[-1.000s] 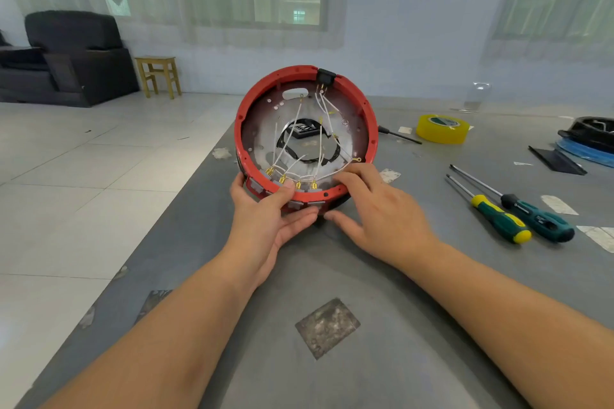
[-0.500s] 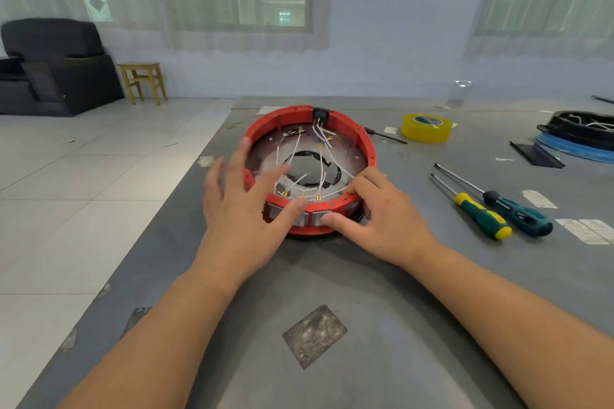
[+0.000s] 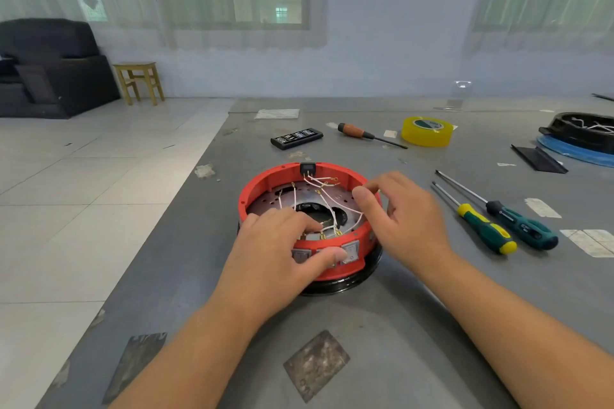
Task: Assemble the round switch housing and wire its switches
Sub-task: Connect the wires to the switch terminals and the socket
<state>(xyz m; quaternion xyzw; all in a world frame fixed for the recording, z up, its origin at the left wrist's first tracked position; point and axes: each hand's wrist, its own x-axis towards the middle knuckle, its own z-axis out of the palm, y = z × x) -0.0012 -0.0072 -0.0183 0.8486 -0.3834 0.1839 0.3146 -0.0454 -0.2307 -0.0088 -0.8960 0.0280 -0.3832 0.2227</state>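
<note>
Red round switch housing (image 3: pixel 265 186) flat on the grey table (image 3: pixel 415 325), seated on a black base ring, open side up. White wires (image 3: pixel 327 201) looping across a perforated metal plate inside; grey rocker switches (image 3: pixel 350 251) along the near wall, black switch at the far rim. Left hand (image 3: pixel 282 249) gripping the near wall, fingers curled inside, thumb outside. Right hand (image 3: pixel 403 216) hovering over the right rim, fingers loosely spread, holding nothing visible.

Near rim of red housing (image 3: pixel 265 189) partly covered by left hand (image 3: pixel 279 256); black housing (image 3: pixel 578 133) cut off at right edge.
</note>
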